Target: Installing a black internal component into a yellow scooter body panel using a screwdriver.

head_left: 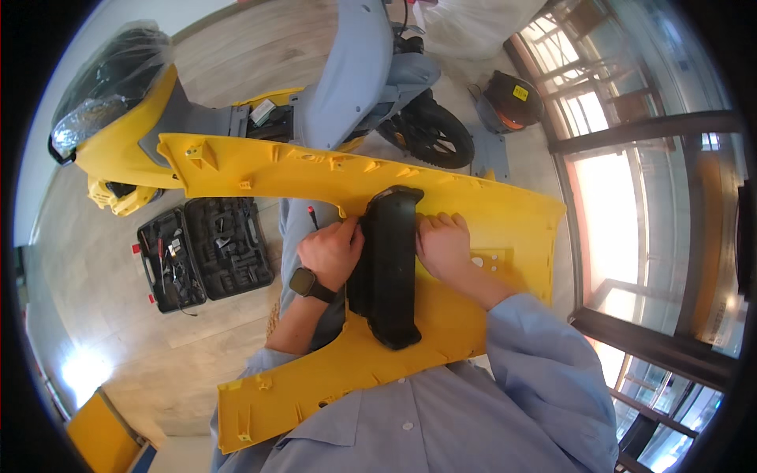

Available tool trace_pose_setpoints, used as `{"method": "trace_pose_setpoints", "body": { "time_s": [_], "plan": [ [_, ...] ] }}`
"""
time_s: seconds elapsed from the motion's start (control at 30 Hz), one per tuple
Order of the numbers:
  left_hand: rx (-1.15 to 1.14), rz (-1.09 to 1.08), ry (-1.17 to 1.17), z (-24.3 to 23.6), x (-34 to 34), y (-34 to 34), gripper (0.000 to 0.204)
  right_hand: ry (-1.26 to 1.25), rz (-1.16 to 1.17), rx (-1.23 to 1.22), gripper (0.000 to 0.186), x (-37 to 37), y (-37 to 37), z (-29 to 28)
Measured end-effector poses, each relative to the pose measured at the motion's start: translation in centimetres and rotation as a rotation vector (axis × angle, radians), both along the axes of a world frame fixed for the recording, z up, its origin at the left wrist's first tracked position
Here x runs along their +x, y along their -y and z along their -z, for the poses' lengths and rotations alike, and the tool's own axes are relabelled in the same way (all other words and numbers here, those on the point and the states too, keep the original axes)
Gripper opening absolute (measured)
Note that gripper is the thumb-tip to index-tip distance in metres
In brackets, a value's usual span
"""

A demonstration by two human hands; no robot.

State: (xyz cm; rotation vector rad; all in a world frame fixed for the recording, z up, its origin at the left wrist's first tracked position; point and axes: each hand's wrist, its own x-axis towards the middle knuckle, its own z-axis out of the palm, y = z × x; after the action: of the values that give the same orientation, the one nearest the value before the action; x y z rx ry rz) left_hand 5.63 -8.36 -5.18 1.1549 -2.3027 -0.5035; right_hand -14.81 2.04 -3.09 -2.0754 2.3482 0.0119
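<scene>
A large yellow plastic scooter body panel (pixel 505 205) lies across my lap, its ribbed inner side up. A long black plastic trim piece (pixel 394 268) is set across its middle, over the panel's cut-out. With curled fingers my left hand (pixel 331 251) grips the trim piece's left edge near its upper end. A thin dark tool with a red end (pixel 313 218) sticks out beside that hand; it looks like a screwdriver, and its other end is hidden. My right hand (pixel 443 246) is closed on the trim piece's right edge, fingertips pressed against it.
A partly stripped scooter (pixel 347 79) stands ahead, with its yellow front section (pixel 126 142) to the left and a black wheel (pixel 434 134) to the right. An open black tool case (pixel 229 244) lies on the floor at left. A dark helmet (pixel 511 102) sits at far right, near glass shelving (pixel 631 134).
</scene>
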Motion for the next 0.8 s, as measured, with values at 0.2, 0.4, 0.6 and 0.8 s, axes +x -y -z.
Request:
{"method": "trace_pose_setpoints", "body": {
  "time_s": [0.2,0.4,0.6,0.8],
  "plan": [
    [-0.003,0.006,-0.050,0.2,0.1,-0.2,0.006,0.028,0.171,0.456,0.017,0.9,1.0,-1.6],
    [-0.021,-0.007,-0.050,-0.3,0.2,-0.2,0.006,0.080,0.038,0.140,0.008,0.7,0.4,0.5],
    [-0.001,0.005,-0.031,-0.3,0.0,-0.1,0.006,0.090,-0.098,0.092,0.013,-0.5,0.2,1.1],
    [0.054,0.003,-0.045,0.0,0.3,-0.3,0.007,0.126,-0.235,0.147,0.015,-1.7,0.4,1.3]
  ]
}}
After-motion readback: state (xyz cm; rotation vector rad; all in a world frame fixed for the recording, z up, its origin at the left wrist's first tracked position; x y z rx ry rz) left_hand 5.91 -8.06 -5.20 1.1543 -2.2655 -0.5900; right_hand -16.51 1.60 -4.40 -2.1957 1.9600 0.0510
